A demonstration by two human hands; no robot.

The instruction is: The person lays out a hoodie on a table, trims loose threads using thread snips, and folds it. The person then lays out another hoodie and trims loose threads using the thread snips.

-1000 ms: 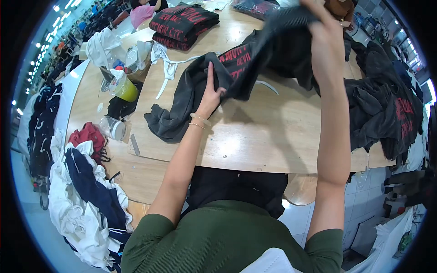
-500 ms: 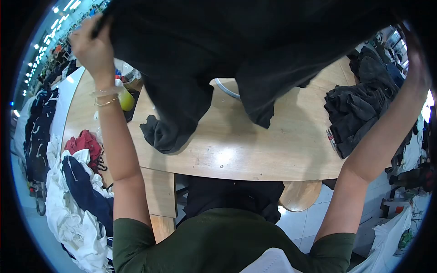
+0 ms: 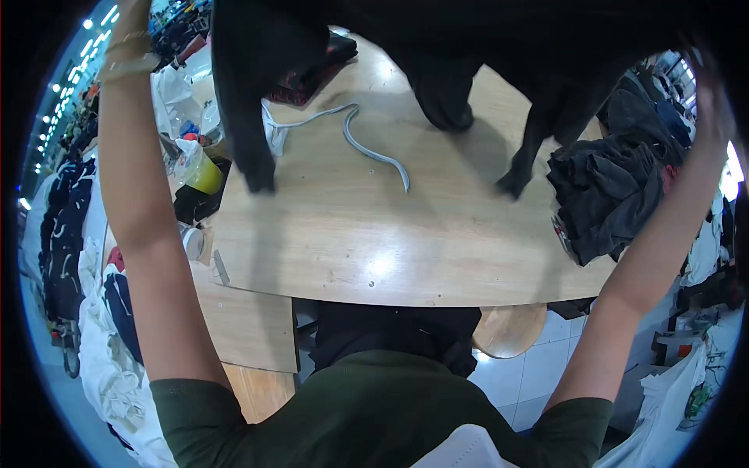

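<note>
A large black garment (image 3: 374, 31) hangs in the air across the top of the view, its dangling ends spread over the table. My left hand (image 3: 131, 9) is mostly cut off at the upper left edge, with bracelets on the wrist; its fingers are out of sight, but the garment stays raised on that side. At the far right, my right hand (image 3: 708, 86) is dark and blurred beside the garment's other end, closed on it. Below the cloth, a pale blue-grey cord or strip (image 3: 373, 153) lies curved on the wooden table (image 3: 328, 234).
A pile of dark clothes (image 3: 608, 195) sits at the table's right. On the left are a container with yellow contents (image 3: 204, 173) and a white roll (image 3: 192, 242). Folded dark red-and-black cloth (image 3: 300, 84) lies farther back. White garments (image 3: 117, 374) heap at the lower left; a round stool (image 3: 509, 331) is below.
My left hand has risen toward the top edge, and the garment has lifted and swung, uncovering the cord and the folded cloth. My right hand stays high at the right.
</note>
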